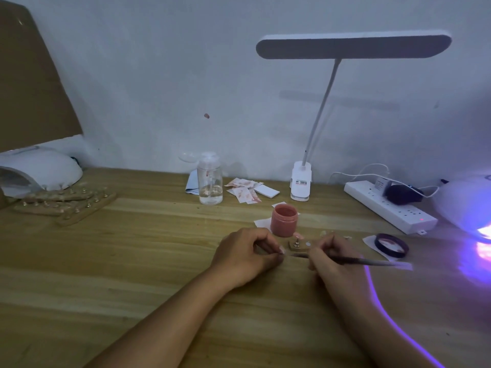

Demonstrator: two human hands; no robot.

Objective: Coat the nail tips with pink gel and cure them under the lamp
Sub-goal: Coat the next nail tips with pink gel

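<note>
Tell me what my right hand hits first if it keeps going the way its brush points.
The right hand points its brush left, so it would first meet the nail tip pinched by the left hand; they look nearly touching, though depth is unclear.

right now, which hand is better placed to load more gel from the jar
Right. The right hand already grips the brush, and the open jar stands just beyond it. The left hand is busy pinching a nail tip.

Brush [372,260] in right hand [335,257] near pink jar [283,220]
</note>
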